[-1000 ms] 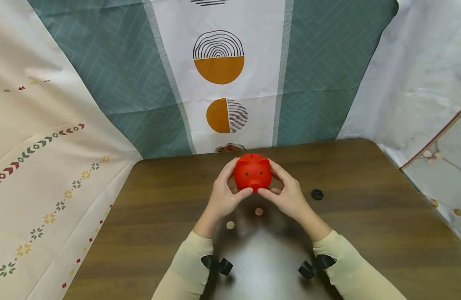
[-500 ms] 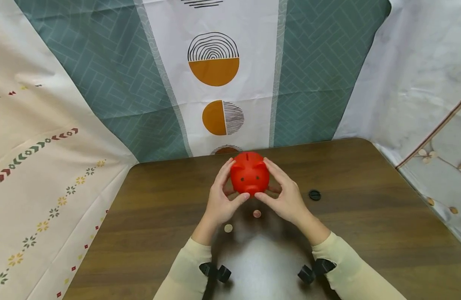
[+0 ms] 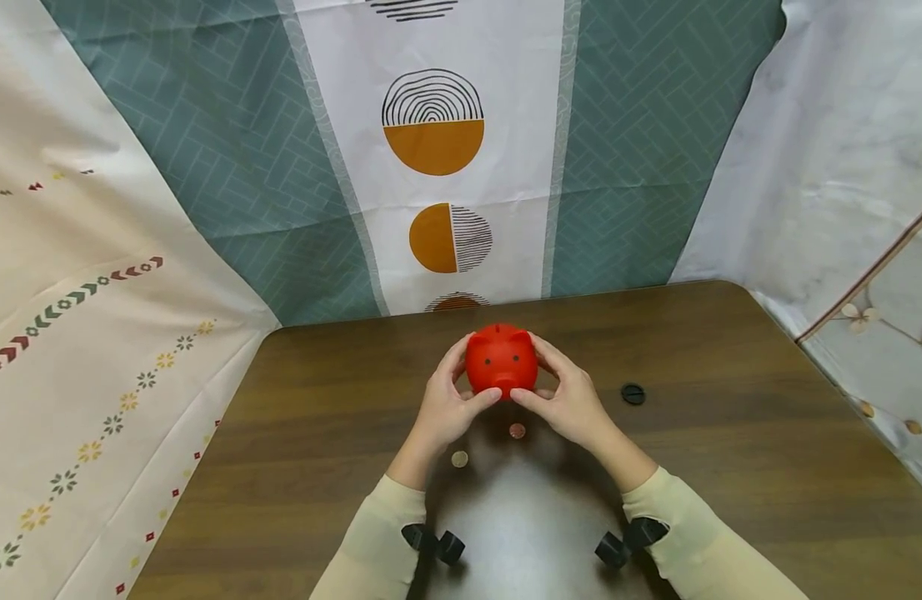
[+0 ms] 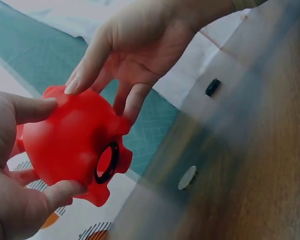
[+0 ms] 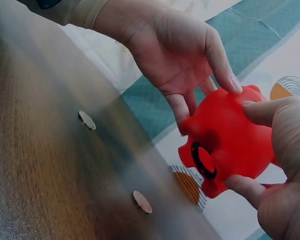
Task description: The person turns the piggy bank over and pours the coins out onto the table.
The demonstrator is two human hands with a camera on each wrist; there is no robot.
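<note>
A red piggy bank (image 3: pixel 502 360) is held above the brown table, its face towards the head camera and its coin slot on top. My left hand (image 3: pixel 448 402) grips its left side and my right hand (image 3: pixel 564 400) its right side; both thumbs press near the snout. In the wrist views the belly shows a round hole with a black rim (image 4: pixel 107 163). Below the bank, a copper-coloured coin (image 3: pixel 517 431) and a paler coin (image 3: pixel 459 459) lie on the table. The round black plug (image 3: pixel 633 394) rests to the right of my right hand.
The wooden table (image 3: pixel 731 433) ends at a far edge against a patterned cloth (image 3: pixel 626 225). A cream cloth (image 3: pixel 78 333) hangs on the left, a pale one (image 3: pixel 829 167) on the right. Black wrist mounts (image 3: pixel 450 547) sit on both sleeves.
The piggy bank tipped with its top towards the head camera, then back again, and is slightly lower in view. Both hands kept their hold; the coins and plug stayed put.
</note>
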